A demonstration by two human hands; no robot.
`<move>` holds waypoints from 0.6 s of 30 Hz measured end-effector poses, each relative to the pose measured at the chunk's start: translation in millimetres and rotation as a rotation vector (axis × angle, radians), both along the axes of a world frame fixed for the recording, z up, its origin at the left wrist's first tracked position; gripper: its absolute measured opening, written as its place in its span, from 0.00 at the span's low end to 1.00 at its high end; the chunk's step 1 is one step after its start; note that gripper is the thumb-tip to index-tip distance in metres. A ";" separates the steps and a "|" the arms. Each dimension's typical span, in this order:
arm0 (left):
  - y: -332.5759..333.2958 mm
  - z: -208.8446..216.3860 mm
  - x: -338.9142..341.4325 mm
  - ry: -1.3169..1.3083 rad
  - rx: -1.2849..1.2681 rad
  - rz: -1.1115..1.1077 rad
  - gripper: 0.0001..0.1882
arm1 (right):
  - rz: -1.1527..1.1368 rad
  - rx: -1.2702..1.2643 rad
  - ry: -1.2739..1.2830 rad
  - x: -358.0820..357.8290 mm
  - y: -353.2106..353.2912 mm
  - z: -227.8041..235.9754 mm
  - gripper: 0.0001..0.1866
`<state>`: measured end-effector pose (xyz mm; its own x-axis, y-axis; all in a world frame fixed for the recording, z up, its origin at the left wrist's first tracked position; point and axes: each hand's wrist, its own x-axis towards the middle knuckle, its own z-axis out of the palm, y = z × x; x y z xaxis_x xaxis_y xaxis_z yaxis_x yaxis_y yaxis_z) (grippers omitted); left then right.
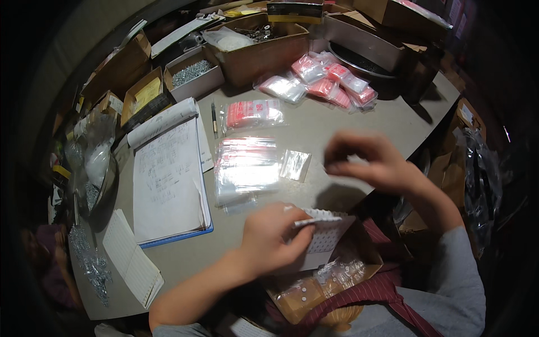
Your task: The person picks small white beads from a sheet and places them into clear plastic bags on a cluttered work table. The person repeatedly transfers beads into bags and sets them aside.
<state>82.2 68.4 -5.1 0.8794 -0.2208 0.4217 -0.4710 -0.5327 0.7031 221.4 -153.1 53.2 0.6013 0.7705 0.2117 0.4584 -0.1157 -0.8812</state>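
My left hand (274,235) is closed on the edge of a white board with rows of small dots or holes (327,238), held tilted over the table's near edge. Beneath the board sits an open cardboard box (373,266) with small clear bags (342,274) in it, some with small round pieces inside. My right hand (368,160) is raised to the right of the board, fingers curled together and blurred; a pale spot shows between them, too unclear to name. Left of it lies one small clear bag (295,165), beside a stack of clear zip bags (247,171).
A clipboard with written sheets (168,180), a pen (214,119) and a ruled notepad (132,255) lie on the left. Packs of red-and-clear bags (337,78) are piled at the back. Boxes of metal parts (192,73) line the far edge; loose screws (92,264) lie front left.
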 end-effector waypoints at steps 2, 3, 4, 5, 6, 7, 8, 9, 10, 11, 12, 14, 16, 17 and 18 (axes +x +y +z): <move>-2.2 -1.9 5.1 -0.152 0.088 -0.109 0.08 | 0.063 0.021 0.194 36.0 24.2 -2.1 0.12; -1.9 0.4 4.6 -0.185 0.109 -0.139 0.08 | 0.165 0.059 0.192 54.9 40.4 -9.8 0.14; -1.8 1.8 4.8 -0.218 0.124 -0.168 0.09 | 0.188 -0.026 0.082 67.8 53.7 -12.1 0.13; -1.4 2.8 5.2 -0.252 0.140 -0.198 0.10 | 0.209 -0.110 -0.029 75.7 62.1 -12.7 0.13; -0.8 2.8 5.6 -0.251 0.139 -0.225 0.11 | 0.225 -0.194 -0.020 79.0 64.6 -12.3 0.13; 0.4 -1.2 5.2 -0.243 0.132 -0.221 0.12 | 0.247 -0.284 -0.008 78.3 69.1 -10.3 0.14; 1.9 -6.4 5.8 -0.236 0.124 -0.218 0.12 | 0.268 -0.374 0.002 77.6 72.8 -9.1 0.14; 3.3 -9.4 6.3 -0.230 0.117 -0.216 0.13 | 0.264 -0.361 -0.004 76.9 72.5 -9.4 0.15; 2.9 -10.3 5.4 -0.224 0.129 -0.213 0.13 | 0.258 -0.355 -0.006 74.7 65.8 -11.7 0.15; 1.7 -9.7 4.0 -0.215 0.141 -0.211 0.13 | 0.251 -0.349 -0.006 72.2 57.2 -15.2 0.15; 1.0 -9.4 3.1 -0.206 0.152 -0.210 0.13 | 0.253 -0.287 0.062 69.3 48.0 -19.6 0.17; 0.6 -9.8 1.5 -0.199 0.147 -0.204 0.13 | 0.200 -0.265 0.254 51.5 34.5 -18.5 0.18; 0.4 -9.9 1.9 -0.191 0.140 -0.200 0.13 | 0.153 -0.233 0.418 29.7 26.5 -16.2 0.19; 1.1 -9.4 2.1 -0.186 0.138 -0.195 0.12 | 0.159 -0.227 0.469 24.2 24.8 -19.8 0.19; 1.5 -9.8 2.1 -0.181 0.136 -0.191 0.12 | 0.165 -0.220 0.521 19.5 23.5 -23.0 0.19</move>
